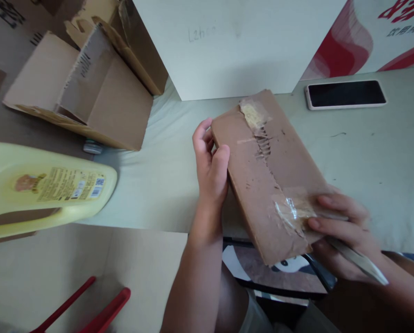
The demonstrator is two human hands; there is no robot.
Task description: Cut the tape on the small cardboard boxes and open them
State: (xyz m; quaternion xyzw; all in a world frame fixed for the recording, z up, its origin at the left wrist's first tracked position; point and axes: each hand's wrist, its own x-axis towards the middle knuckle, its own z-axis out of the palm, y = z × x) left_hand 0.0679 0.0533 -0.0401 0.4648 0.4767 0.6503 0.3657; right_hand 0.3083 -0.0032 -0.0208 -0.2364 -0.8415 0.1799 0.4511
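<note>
A flat brown cardboard box is held up tilted over the near edge of the pale table. Tape patches and a torn, ridged slit run along its upper face. My left hand grips its left edge, thumb on top and fingers around the side. At the lower right corner, my right hand holds the box near the lower tape. A slim metallic tool also sits in that hand, its pointed end toward the lower right; its other end is partly hidden by the fingers.
A phone lies at the back right beside a white box. Open cardboard boxes and a yellow jug stand on the left. Below the table edge are red handles and a panda-print item.
</note>
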